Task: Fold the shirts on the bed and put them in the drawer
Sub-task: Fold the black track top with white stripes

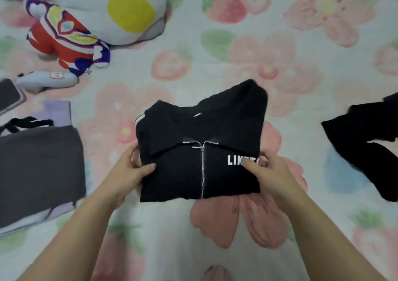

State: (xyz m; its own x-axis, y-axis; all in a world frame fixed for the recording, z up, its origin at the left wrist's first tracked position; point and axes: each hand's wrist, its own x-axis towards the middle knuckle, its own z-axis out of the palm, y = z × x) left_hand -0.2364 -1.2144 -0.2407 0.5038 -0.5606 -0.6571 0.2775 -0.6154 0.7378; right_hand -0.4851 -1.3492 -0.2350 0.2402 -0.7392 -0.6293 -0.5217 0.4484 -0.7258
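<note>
Reaching from six o'clock, the left hand [131,166] and right hand [268,170] are gripping the sides of the folded black zip-front shirt [193,127] at centre on the strawberry-print bedsheet [215,65], while a crumpled black garment [366,142] is lying unfolded at three o'clock, so the drawer step is seemingly still pending.

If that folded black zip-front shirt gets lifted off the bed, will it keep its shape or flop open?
Probably floppy: the folded black zip-front shirt is soft cloth with a far corner bulging up, so it likely sags unless supported at both sides, where the left hand and right hand grip it. Its silver metal zipper may stiffen the middle slightly.
</note>
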